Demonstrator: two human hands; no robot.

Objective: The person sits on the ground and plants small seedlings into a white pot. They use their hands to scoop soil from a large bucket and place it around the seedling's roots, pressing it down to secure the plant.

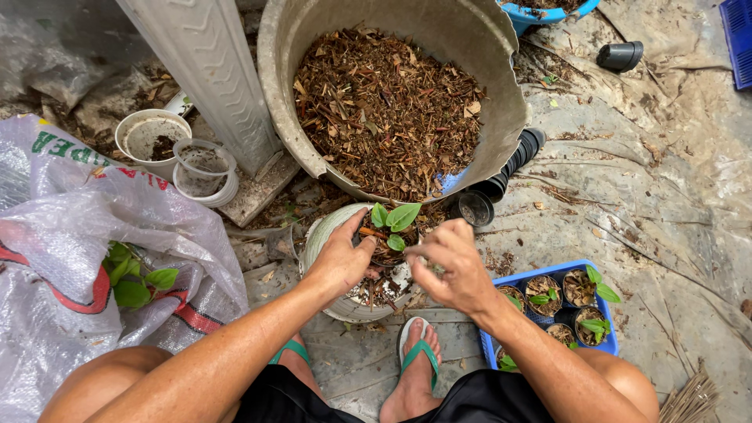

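Seedling (394,222) between both hands' grips

Soft even daylight, weak shadows, mild glare on plastic sack (70,227), sharp focus, wide-angle bending at edges.

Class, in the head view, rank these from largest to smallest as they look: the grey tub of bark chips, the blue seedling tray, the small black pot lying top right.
1. grey tub
2. blue seedling tray
3. small black pot

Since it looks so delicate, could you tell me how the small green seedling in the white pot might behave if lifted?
The seedling is probably floppy and light, with its thin stem and few small leaves. It seems fragile, and loose bark chips would likely fall from its roots.
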